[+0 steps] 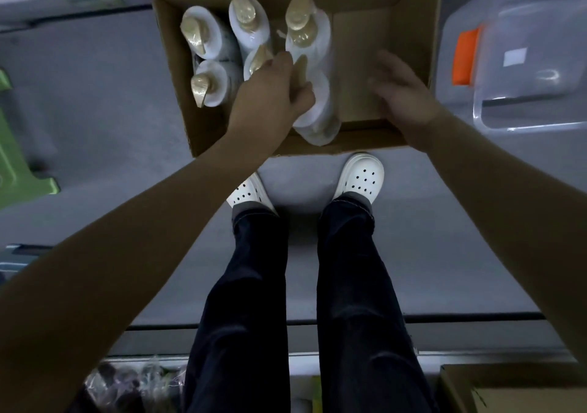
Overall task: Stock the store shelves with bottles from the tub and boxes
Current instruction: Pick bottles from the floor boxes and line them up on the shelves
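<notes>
An open cardboard box [409, 9] stands on the grey floor in front of my feet. Several white pump bottles with beige pump heads stand in its left half, among them one at the far left [208, 31]. My left hand [270, 92] grips the neck of the nearest pump bottle [319, 111], which leans toward me at the box's front wall. My right hand [401, 90] hovers blurred over the bare right half of the box, fingers spread and holding nothing.
A clear plastic tub [521, 63] with an orange latch [465, 55] sits right of the box. A green object [19, 158] lies at the left edge. Another cardboard box [514, 387] is at the bottom right, and wrapped goods [136, 381] lie at the bottom left.
</notes>
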`<move>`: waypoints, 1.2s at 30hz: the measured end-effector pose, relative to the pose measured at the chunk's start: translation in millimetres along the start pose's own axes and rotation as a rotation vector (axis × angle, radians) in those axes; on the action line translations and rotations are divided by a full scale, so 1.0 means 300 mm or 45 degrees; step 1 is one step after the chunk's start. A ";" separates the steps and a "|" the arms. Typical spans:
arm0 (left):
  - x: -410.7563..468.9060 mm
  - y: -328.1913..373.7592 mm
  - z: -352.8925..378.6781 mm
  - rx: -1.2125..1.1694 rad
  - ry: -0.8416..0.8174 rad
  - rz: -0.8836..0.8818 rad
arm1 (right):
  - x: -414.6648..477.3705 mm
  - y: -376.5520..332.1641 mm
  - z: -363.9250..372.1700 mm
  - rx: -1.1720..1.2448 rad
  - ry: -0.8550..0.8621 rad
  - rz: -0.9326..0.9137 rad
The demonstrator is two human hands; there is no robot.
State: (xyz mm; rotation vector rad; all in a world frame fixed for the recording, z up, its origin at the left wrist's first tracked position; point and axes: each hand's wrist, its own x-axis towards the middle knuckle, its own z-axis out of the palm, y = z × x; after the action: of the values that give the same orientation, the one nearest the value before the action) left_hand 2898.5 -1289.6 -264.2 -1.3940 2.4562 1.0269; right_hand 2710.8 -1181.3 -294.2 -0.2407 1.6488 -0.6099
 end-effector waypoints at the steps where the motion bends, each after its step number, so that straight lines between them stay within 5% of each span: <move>1: -0.022 0.002 -0.025 0.004 0.010 0.065 | -0.002 -0.016 -0.003 -0.106 -0.053 -0.055; 7: -0.076 0.023 -0.191 0.148 -0.010 0.403 | -0.014 -0.181 0.002 -0.575 -0.327 -0.255; 14: -0.070 0.020 -0.243 0.168 -0.114 0.442 | 0.053 -0.231 0.054 -0.694 -0.376 -0.266; 25: -0.187 0.017 -0.445 -0.185 -0.024 0.398 | -0.250 -0.243 0.072 -0.261 -0.103 -0.479; 33: -0.411 0.252 -0.894 -0.582 0.388 0.279 | -0.824 -0.594 0.125 0.017 0.089 -0.639; 36: -0.529 0.369 -1.103 -0.740 0.395 0.231 | -1.066 -0.733 0.143 0.045 0.127 -0.701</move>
State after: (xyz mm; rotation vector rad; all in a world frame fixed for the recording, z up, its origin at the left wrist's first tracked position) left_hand 2966.7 -1344.5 108.9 -1.5999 2.6603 1.8014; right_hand 2768.9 -1219.9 89.9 -0.6595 1.6682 -1.0768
